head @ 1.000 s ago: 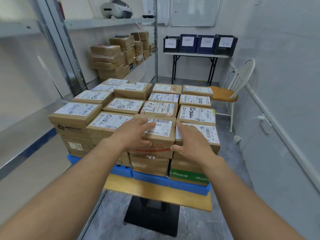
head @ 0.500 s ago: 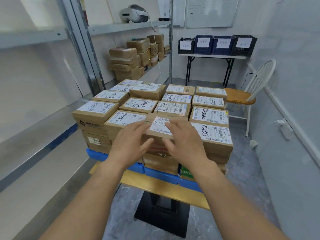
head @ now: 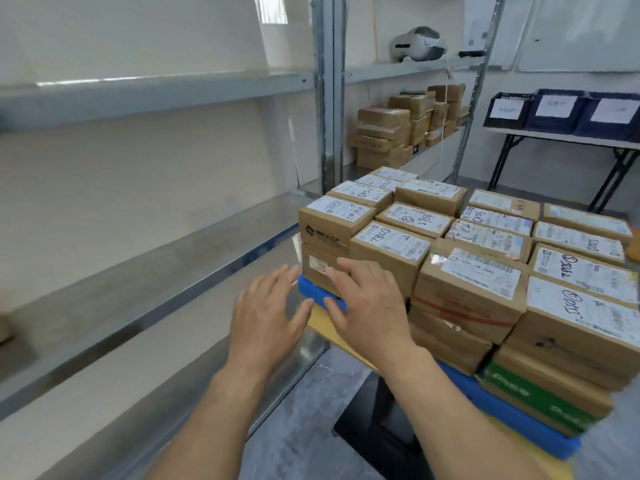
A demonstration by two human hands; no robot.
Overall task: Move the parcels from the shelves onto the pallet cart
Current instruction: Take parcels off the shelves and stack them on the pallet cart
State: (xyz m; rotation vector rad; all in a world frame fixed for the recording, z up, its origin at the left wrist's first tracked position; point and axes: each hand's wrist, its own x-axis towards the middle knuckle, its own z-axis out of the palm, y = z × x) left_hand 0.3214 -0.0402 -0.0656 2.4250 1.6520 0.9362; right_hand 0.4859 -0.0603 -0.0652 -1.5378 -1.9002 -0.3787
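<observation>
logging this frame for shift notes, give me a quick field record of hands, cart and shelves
pallet cart: blue deck, loaded
parcels on cart: brown labelled boxes in stacked layers
left hand: open, holds nothing, near the cart's corner
right hand: open, holds nothing, in front of that corner
shelf parcels: brown stack on the far shelf
other: white headset on the upper shelf; labelled blue bins at the back
</observation>
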